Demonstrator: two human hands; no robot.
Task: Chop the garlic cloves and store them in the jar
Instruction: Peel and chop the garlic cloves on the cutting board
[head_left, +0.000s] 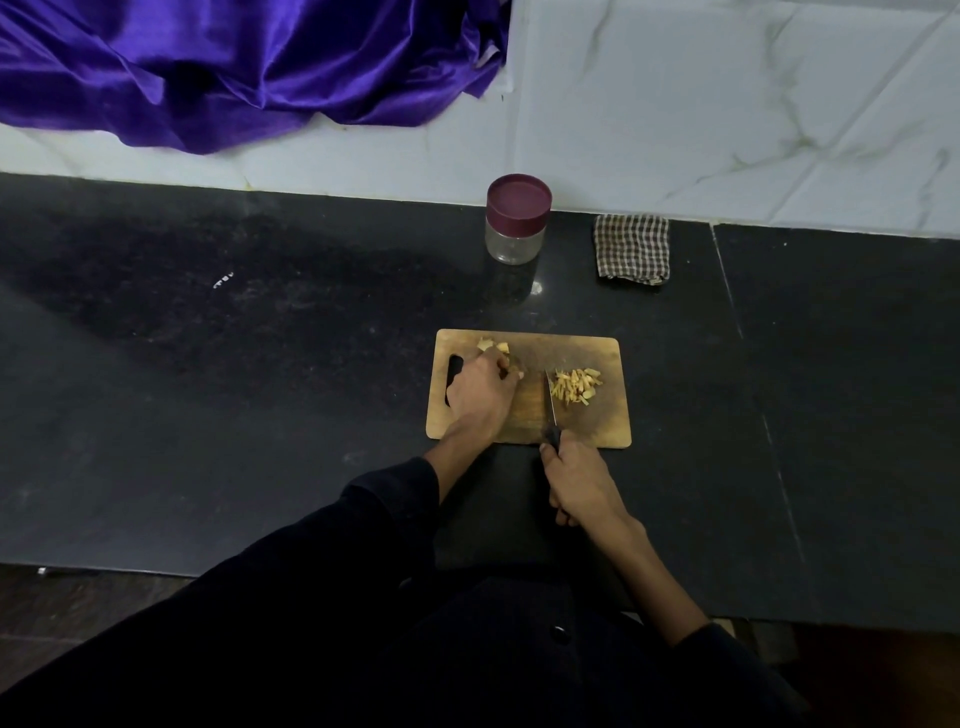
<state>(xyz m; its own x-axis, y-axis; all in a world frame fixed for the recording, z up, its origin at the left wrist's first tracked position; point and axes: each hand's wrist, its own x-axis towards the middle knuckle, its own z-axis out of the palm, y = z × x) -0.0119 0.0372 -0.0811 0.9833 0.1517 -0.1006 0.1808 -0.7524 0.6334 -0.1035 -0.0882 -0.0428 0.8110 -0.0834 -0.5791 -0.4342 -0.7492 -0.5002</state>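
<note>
Both forearms reach forward from dark sleeves. The left hand (480, 392) lies knuckles up, fingers curled under (what they pinch is hidden). The right hand (579, 480) grips a handle, thumb on top.

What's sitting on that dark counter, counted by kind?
Jar: 1
Cutting board: 1
Knife: 1
Checked cloth: 1
Garlic heaps: 2, chopped and unchopped
Total: 6
</note>
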